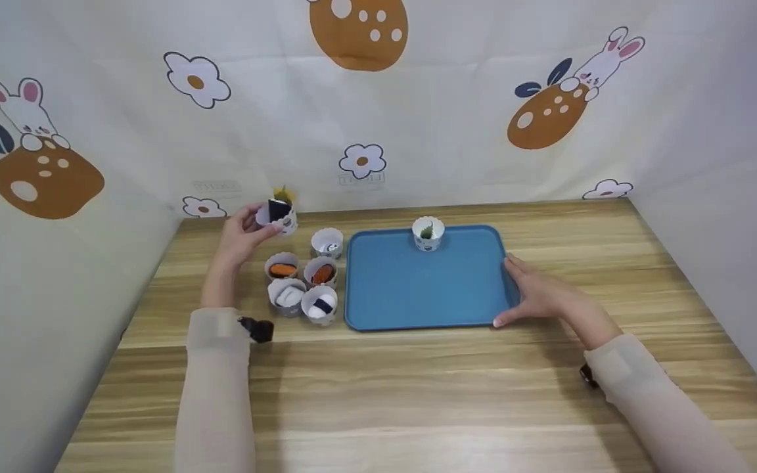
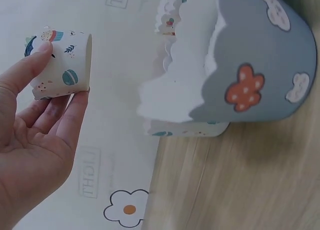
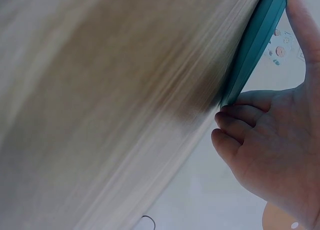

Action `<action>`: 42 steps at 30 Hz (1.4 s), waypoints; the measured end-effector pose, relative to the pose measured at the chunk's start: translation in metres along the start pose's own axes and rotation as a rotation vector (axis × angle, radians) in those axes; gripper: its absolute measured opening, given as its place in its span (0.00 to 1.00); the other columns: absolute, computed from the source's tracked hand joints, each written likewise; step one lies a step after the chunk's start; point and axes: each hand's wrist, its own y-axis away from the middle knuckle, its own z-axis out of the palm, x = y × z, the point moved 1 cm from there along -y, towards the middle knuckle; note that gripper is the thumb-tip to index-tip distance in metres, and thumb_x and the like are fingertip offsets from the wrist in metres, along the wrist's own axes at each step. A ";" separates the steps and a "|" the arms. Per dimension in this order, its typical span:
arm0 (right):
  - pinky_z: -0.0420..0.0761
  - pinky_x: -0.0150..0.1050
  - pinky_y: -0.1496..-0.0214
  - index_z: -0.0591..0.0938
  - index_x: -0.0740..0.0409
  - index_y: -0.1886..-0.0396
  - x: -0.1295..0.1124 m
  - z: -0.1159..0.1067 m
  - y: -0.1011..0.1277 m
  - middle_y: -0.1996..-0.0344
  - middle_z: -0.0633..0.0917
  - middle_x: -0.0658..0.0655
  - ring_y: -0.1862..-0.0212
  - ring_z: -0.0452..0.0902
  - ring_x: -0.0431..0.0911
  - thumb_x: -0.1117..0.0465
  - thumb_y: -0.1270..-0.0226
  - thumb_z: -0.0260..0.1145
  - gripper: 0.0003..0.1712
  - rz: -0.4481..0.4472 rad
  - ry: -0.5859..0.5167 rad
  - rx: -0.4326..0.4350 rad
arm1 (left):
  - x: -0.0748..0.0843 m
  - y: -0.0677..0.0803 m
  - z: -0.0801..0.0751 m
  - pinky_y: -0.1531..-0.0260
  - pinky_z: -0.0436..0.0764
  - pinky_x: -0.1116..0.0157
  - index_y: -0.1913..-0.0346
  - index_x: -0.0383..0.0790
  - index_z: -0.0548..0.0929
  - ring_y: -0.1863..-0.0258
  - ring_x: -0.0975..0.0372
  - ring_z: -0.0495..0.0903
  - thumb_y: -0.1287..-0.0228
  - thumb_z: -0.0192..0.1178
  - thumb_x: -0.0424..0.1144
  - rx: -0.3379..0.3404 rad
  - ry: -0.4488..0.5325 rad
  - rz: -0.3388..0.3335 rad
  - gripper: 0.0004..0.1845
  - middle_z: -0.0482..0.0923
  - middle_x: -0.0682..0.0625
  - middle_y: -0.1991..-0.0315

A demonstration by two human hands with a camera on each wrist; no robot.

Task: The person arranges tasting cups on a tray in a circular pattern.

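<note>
Up above the counter [image 1: 418,394], the left hand [image 1: 242,231] has its grip pinched round a paper cup [image 1: 278,215], lifted just beyond five more cups [image 1: 303,282] clustered below it. Meanwhile the right hand [image 1: 536,295] curls its grip on the blue tray's [image 1: 418,289] near-right edge; another cup [image 1: 428,234] stands at the tray's far rim.
</note>
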 end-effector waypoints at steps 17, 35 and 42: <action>0.52 0.63 0.22 0.44 0.72 0.22 -0.001 0.000 0.000 0.21 0.44 0.72 0.22 0.43 0.70 0.30 0.56 0.76 0.79 0.005 -0.019 -0.008 | 0.011 -0.002 0.024 0.48 0.78 0.80 0.28 0.26 0.60 0.28 0.45 0.67 0.34 0.62 0.27 -0.058 0.007 -0.004 0.35 0.64 0.31 0.28; 0.54 0.63 0.23 0.47 0.74 0.23 -0.002 -0.001 0.002 0.22 0.47 0.74 0.23 0.46 0.70 0.31 0.57 0.77 0.78 -0.021 0.004 0.012 | 0.016 -0.005 0.065 0.47 0.79 0.76 0.28 0.26 0.62 0.30 0.44 0.69 0.34 0.61 0.27 -0.131 0.035 0.043 0.33 0.66 0.32 0.29; 0.53 0.63 0.22 0.47 0.74 0.23 -0.003 -0.002 0.001 0.22 0.47 0.74 0.22 0.45 0.70 0.32 0.57 0.78 0.78 -0.014 -0.001 0.012 | 0.024 -0.006 0.083 0.41 0.79 0.68 0.28 0.27 0.62 0.30 0.44 0.70 0.34 0.61 0.27 -0.154 0.052 0.050 0.33 0.67 0.33 0.29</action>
